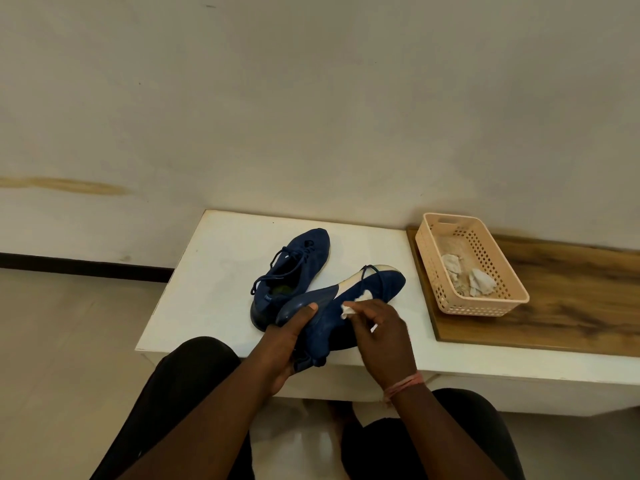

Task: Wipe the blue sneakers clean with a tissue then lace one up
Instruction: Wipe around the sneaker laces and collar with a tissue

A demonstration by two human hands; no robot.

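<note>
Head view grip: left hand (287, 336) clasps the held sneaker (346, 306) at its heel.
Wiping: right hand (377, 332) pinches the tissue (349, 306).
Risk: hard rubbing could likely shred the tissue.

White table (221, 271) lies bare left of the sneakers (294, 268); the basket (471, 265) blocks the right side.
</note>
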